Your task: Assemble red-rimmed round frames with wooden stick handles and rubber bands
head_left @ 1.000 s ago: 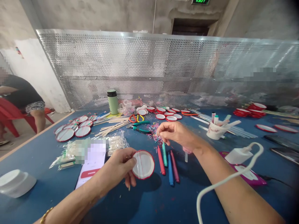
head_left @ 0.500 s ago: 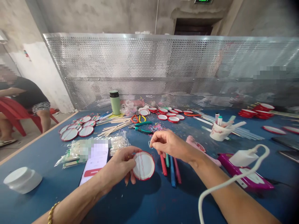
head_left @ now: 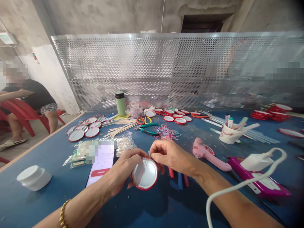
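Above the worktop [head_left: 133, 212], toward its near edge, the left hand [head_left: 125, 167] clamps a red-rimmed disc [head_left: 146, 174]. The right hand [head_left: 171, 155] presses thumb and forefinger together at the disc's rim. A bottle [head_left: 120, 106] stands near the far edge.

Green flask [head_left: 121, 107] before perforated screen [head_left: 142, 69]

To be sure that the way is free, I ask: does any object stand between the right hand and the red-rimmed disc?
Nothing visible stands between them: the right hand has its fingertips at the upper rim of the red-rimmed disc, held by the left hand. The coloured sticks lie off to one side.
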The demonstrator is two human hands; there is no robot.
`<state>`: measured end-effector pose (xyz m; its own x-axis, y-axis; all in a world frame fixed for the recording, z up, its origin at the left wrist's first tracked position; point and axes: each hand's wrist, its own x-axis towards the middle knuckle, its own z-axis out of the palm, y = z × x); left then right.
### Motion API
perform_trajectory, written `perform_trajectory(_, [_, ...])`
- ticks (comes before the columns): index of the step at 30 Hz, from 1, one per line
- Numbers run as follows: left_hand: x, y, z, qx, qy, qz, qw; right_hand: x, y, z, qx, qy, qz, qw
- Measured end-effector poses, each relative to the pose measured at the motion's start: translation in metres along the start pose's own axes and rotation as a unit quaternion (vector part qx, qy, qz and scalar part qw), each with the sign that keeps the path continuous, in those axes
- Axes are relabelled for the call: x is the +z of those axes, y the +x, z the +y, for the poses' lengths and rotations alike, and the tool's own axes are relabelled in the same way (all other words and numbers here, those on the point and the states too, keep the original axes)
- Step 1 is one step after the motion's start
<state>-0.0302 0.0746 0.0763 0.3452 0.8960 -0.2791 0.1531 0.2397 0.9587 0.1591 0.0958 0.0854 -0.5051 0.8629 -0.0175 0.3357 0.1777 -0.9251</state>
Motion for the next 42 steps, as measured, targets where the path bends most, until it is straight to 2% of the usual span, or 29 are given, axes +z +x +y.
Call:
perform_trajectory(3, [0.004,-0.003,0.002,-0.011,0.027,0.034,0.999,0.001,0.002,0.004,0.006,0.016,-0.008,1.0])
perform_trajectory(6, [0.005,-0.003,0.002,0.029,0.021,0.058,0.998,0.002,0.004,0.005,0.012,0.015,-0.001,1.0])
perform_trajectory(9, [0.004,0.0,0.0,0.077,0.02,0.057,0.995,0.002,0.004,0.002,0.02,0.009,0.0,1.0])
perform_trajectory(18, [-0.002,0.011,-0.008,0.126,0.105,0.059,0.985,0.006,0.004,-0.002,0.009,-0.076,0.021,0.997])
perform_trajectory(23, [-0.003,0.014,-0.012,0.141,0.102,0.065,0.983,0.006,0.004,-0.002,0.003,-0.049,0.021,0.999])
perform_trajectory(28, [-0.005,0.014,-0.01,0.148,0.112,0.063,0.981,0.007,0.004,-0.002,-0.033,0.057,0.0,0.998])
perform_trajectory(31, [-0.007,0.014,-0.01,0.164,0.119,0.07,0.977,0.009,0.002,-0.002,-0.059,0.175,-0.019,0.983])
perform_trajectory(33, [-0.01,0.014,-0.009,0.176,0.126,0.095,0.972,0.009,0.0,-0.003,-0.062,0.215,-0.032,0.974])
perform_trajectory(36, [-0.012,0.013,-0.006,0.199,0.136,0.153,0.959,0.005,-0.003,-0.003,-0.03,0.202,-0.054,0.977])
perform_trajectory(39, [-0.014,0.011,-0.005,0.227,0.14,0.21,0.941,-0.001,-0.003,-0.002,0.027,0.18,-0.107,0.977])
perform_trajectory(42, [-0.012,0.009,-0.007,0.249,0.145,0.223,0.931,-0.006,-0.002,0.0,0.066,0.139,-0.159,0.975])
